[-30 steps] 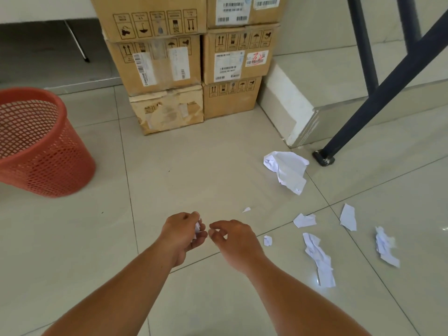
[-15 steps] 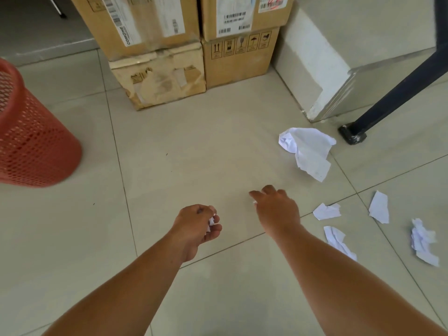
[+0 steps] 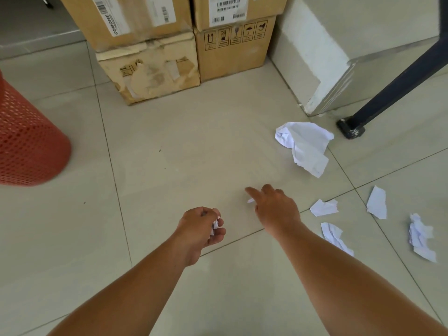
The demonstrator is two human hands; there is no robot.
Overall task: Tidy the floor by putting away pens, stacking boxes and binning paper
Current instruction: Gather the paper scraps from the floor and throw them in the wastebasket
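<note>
Paper scraps (image 3: 215, 225) in curled left hand (image 3: 197, 229)

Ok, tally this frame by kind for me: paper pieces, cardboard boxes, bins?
Paper pieces: 7, one of them in the left hand
Cardboard boxes: 4
Red bin: 1
Total: 12

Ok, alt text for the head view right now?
The right hand reaches for a tiny white paper scrap on the tiled floor; the left hand grips crumpled white paper. Red plastic mesh bin left, more torn paper right.
</note>
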